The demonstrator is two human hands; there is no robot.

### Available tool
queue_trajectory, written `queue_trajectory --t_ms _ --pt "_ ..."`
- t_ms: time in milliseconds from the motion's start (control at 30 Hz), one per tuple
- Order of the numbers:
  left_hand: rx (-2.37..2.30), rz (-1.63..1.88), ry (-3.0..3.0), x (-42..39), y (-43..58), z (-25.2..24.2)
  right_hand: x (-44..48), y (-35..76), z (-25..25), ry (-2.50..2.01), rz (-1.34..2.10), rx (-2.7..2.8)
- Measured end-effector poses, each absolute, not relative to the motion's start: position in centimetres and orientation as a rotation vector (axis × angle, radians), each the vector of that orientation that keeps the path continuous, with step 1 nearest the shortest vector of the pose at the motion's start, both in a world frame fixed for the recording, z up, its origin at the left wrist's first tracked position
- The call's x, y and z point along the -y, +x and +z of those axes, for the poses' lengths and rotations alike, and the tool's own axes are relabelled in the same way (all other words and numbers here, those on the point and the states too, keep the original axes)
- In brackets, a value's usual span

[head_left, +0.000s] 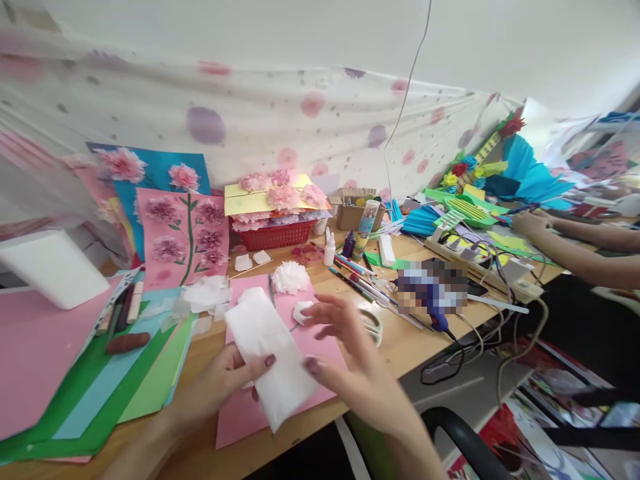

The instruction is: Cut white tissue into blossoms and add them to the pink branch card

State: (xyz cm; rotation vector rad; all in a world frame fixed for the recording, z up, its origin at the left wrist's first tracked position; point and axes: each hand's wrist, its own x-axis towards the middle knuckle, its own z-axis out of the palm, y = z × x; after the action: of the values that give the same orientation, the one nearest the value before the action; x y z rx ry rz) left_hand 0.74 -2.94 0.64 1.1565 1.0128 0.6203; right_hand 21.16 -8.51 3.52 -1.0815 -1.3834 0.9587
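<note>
My left hand (pixel 235 373) pinches a folded white tissue paper (pixel 267 350), thumb on top and fingers underneath. At the tissue's right edge is my right hand (pixel 350 347), fingers spread and a little blurred; whether its thumb touches the tissue I cannot tell. Beneath both lies a pink sheet of paper (pixel 237 420). A fluffy white tissue flower (pixel 291 277) rests at the sheet's top, beside a drawn dark stem. Close to my right fingertips sits a smaller bunched piece of white tissue (pixel 302 312). Loose white tissue squares (pixel 206 293) are scattered left of the sheet.
Left are stacked coloured papers (pixel 85 407) with a brown marker (pixel 129 343). Behind stand a pink flower picture (pixel 183 233) and a red basket (pixel 273 236). Pencils (pixel 353 287), scissors (pixel 373 327), a blue glue gun (pixel 437 313) and power strips (pixel 480 273) lie right. Another person's hands (pixel 533 223) work beyond.
</note>
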Motion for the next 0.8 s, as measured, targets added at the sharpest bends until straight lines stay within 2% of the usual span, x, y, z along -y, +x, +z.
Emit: queue_trajectory --t_ms 133,333,433,533,700,800 --pt "-0.986 0.325 1.440 2.7 2.6 1.7 5.4 20.0 1.6 -1.141 1.189 1.289" --pt "-1.024 0.378 1.525 1.5 2.8 3.3 3.9 21.9 0.9 -1.013 1.394 0.997" --pt "-1.112 0.498 1.391 0.3 0.9 3.9 4.3 22.9 1.1 -0.968 1.453 1.013" --pt "-1.154 0.774 1.173 -0.7 -1.0 4.0 4.4 22.9 1.4 -0.957 1.491 1.094" --pt "-0.809 1.061 0.718 -0.9 -0.7 2.8 3.2 21.0 1.0 -1.015 1.327 0.922" --pt "-0.708 1.032 0.568 -0.2 1.6 1.9 2.5 19.0 0.1 -1.032 1.246 0.859"
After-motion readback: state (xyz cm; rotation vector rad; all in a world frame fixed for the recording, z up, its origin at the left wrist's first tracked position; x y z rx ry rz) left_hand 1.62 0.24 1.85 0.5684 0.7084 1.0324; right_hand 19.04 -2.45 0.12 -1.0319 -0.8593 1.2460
